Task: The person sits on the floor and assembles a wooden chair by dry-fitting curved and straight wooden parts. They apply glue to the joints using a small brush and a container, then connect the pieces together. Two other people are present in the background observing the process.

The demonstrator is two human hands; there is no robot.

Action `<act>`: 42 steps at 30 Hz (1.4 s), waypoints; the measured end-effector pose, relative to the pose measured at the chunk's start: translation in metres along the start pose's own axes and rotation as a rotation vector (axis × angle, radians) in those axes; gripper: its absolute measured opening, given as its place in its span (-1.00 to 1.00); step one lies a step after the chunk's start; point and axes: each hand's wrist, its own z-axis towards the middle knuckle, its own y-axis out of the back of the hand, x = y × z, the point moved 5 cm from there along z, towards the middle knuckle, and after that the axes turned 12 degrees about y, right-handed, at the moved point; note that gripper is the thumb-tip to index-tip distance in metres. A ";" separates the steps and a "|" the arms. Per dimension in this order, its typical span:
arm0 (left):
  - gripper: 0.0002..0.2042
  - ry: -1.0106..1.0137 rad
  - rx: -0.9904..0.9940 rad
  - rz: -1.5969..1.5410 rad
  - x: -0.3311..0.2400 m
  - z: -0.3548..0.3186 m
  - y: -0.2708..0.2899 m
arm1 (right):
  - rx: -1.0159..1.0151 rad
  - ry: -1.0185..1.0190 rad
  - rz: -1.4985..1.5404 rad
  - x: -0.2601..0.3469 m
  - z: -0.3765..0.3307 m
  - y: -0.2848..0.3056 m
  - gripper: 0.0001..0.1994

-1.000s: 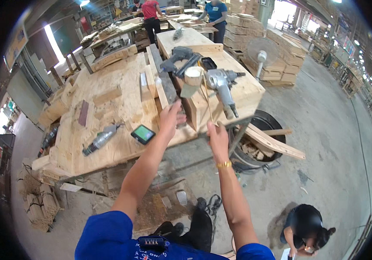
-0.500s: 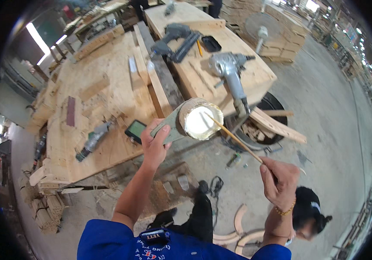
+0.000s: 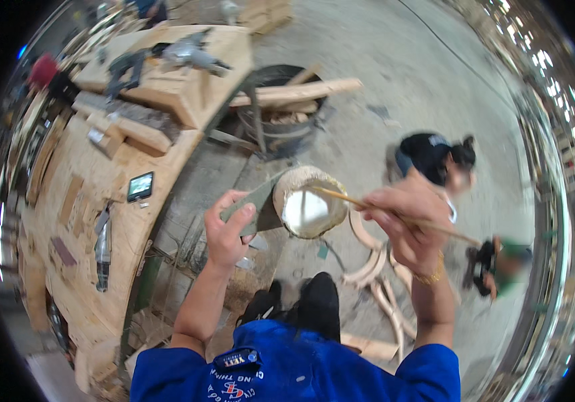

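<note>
My left hand point(image 3: 228, 228) is closed around the flat grey handle point(image 3: 255, 201) of a round pot point(image 3: 309, 202) with white glue inside. My right hand point(image 3: 404, 224) pinches a thin wooden stick point(image 3: 394, 214); its tip reaches into the pot, just left of these fingers. Under both hands, curved wooden pieces point(image 3: 371, 268) lie on the floor. Left of my left hand stands the wooden workbench point(image 3: 110, 174) with a phone point(image 3: 140, 186). Farther, beyond my right hand, another person point(image 3: 435, 157) crouches.

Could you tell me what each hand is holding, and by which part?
Left hand grips the glue pot by its handle; right hand holds a thin stick mid-shaft.
</note>
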 end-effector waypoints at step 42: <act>-0.78 0.401 0.207 0.226 0.553 -0.289 -0.388 | -0.967 -0.847 -0.226 0.096 -0.739 0.312 -0.81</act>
